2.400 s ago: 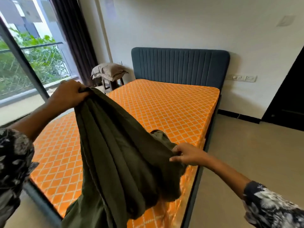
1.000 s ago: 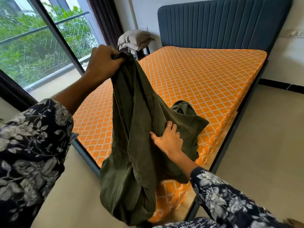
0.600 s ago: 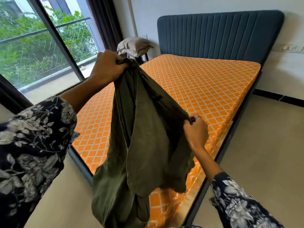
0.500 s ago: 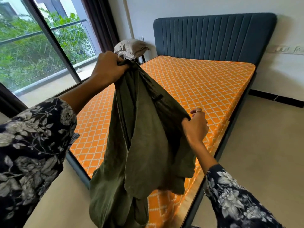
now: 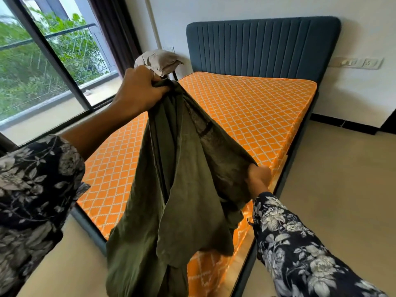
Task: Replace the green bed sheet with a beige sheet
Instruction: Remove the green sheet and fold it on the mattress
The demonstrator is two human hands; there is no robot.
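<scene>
The green bed sheet (image 5: 182, 189) hangs in folds in front of me, off the bed. My left hand (image 5: 139, 88) grips its top edge, raised high at the left. Lower and to the right, my right hand (image 5: 258, 175) grips another part of the edge, so the cloth stretches between the two. The bare orange mattress (image 5: 246, 110) with a white diamond pattern lies behind the sheet. A bundle of beige cloth (image 5: 158, 61) sits on a stool by the headboard at the far left.
A dark blue padded headboard (image 5: 263, 46) stands against the white wall. A large window (image 5: 42, 67) and dark curtain are at the left. Beige floor (image 5: 334, 189) runs along the bed's right side and under my arms.
My right hand let go of the middle of the sheet, took its edge and moved out to the right and down. My left hand kept its grip, held high.
</scene>
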